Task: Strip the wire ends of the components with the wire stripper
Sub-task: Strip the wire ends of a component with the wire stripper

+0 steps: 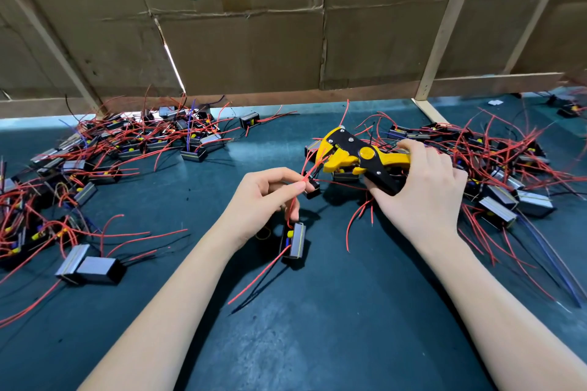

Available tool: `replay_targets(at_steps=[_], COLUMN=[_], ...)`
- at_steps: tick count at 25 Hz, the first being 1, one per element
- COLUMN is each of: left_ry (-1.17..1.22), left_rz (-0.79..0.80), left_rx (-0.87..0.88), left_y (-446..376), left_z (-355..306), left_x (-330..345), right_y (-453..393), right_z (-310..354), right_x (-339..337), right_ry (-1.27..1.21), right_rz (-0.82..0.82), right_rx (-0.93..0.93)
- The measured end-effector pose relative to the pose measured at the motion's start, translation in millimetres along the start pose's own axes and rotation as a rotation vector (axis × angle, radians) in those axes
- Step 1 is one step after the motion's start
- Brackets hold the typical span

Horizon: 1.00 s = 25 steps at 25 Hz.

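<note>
Two bare hands worked over the dark green mat [317, 311]: the right hand [422, 190] had its fingers wrapped round the handles of the yellow-and-black wire stripper [359, 157], whose long axis lay nearly level, head pointing left toward the red wires [313, 167] at its mouth. The left hand [266, 197] pinched those wires between thumb and forefinger, and the component [294, 240], a small grey-and-black block with a yellow part, hung below it. Heaps of similar components [104, 165] lay at both sides.
</note>
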<state>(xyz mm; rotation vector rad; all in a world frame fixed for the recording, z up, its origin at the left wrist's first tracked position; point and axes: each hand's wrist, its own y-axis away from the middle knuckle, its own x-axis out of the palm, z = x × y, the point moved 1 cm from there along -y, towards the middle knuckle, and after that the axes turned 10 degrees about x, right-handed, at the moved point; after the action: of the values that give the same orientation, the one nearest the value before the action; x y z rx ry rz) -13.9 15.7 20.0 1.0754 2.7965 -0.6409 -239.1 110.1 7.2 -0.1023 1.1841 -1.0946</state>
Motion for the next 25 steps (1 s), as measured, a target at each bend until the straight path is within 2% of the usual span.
replay_targets(at_steps=[4, 9, 16, 25], left_ry=[-0.033, -0.070, 0.090, 0.065], left_rz=[0.010, -0.030, -0.074, -0.036], left_rx=[-0.012, -0.005, -0.002, 0.004], left_y=[-0.4, -1.4, 0.2, 0.3], left_z=[-1.4, 2.7, -5.0, -4.6], left_x=[-1.2, 2.4, 3.0, 3.4], right_y=[-1.5, -1.0, -2.2, -1.7], right_z=[0.2, -0.2, -1.8, -1.4], right_x=[0.1, -1.1, 0.7, -0.6], right_ry=[-0.068, -0.023, -0.020, 0.046], right_rz=[-0.017, -0.038, -0.059, -0.070], right_rx=[0.056, 0.009, 0.069, 0.032])
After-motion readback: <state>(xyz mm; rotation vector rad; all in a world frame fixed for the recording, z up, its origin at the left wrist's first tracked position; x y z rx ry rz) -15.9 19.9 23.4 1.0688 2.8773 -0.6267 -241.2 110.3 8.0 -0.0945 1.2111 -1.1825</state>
